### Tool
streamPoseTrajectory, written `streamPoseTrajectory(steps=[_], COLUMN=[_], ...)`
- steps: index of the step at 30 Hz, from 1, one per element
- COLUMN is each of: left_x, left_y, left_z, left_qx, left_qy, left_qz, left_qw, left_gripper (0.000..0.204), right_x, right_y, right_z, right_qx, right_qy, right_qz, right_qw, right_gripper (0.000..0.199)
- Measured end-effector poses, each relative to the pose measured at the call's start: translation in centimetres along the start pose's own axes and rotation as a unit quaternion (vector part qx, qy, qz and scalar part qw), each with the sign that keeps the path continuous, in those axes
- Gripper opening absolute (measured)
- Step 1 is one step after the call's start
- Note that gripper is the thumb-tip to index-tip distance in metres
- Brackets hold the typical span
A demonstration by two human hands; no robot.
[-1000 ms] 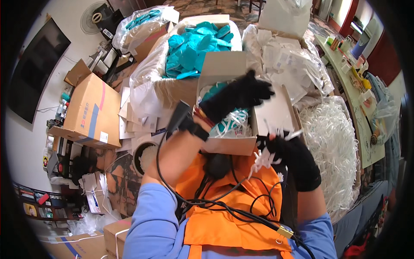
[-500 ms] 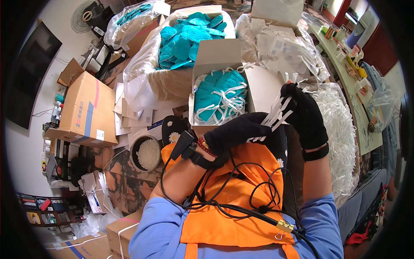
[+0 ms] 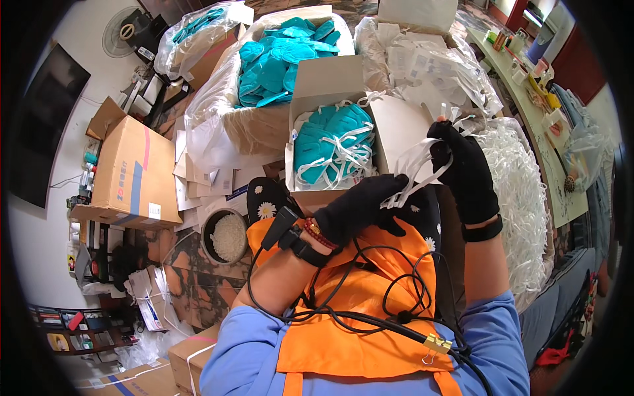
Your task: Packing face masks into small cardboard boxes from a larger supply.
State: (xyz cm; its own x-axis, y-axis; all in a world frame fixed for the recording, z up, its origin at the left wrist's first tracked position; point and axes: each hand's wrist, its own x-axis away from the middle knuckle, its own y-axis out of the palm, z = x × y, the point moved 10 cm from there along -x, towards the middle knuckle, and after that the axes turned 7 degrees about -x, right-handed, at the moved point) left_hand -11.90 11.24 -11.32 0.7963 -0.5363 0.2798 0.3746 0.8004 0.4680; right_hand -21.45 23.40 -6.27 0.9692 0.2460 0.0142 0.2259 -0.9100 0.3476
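Between my gloved hands stretches a loose bunch of white elastic straps [image 3: 415,173]. My left hand [image 3: 360,208], in a black glove, is closed on the lower ends, with the thumb up over them. Farther up and to the right, my right hand [image 3: 465,173], also gloved in black, pinches the upper part, and short ends stick out above its fingers. In front of my lap an open white carton [image 3: 328,78] holds teal face masks [image 3: 330,135] with white straps tangled on top. The carton's lower right corner is close to my left hand.
Behind the carton a plastic-lined box [image 3: 218,99] is heaped with teal mask pieces [image 3: 281,63]. Clear bags [image 3: 429,72] fill a box at back right. White straps [image 3: 512,198] fill a long container at right. A bowl of white bits [image 3: 228,237] and a brown carton [image 3: 135,168] stand left.
My left hand has shifted slightly left and its fingers have opened out somewhat below the thumb. The straps now bow out in looser loops between my hands.
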Motion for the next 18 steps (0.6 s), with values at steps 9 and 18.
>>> streamPoseTrajectory(steps=[9,18], left_x=[0.2,0.8], left_y=[0.5,1.3], left_z=[-0.3,-3.1], left_qx=[-0.040,-0.046], left_qy=[0.006,-0.054], left_qz=[-0.005,-0.056], left_qw=[0.999,0.996], left_gripper=[0.040,0.032], right_x=[0.7,0.4], right_y=[0.8,-3.0], right_z=[-0.8,-0.1], right_qx=[0.051,0.082], right_qy=[0.053,-0.012], right_qz=[-0.010,0.085], right_qw=[0.997,0.993], right_gripper=[0.021,0.019])
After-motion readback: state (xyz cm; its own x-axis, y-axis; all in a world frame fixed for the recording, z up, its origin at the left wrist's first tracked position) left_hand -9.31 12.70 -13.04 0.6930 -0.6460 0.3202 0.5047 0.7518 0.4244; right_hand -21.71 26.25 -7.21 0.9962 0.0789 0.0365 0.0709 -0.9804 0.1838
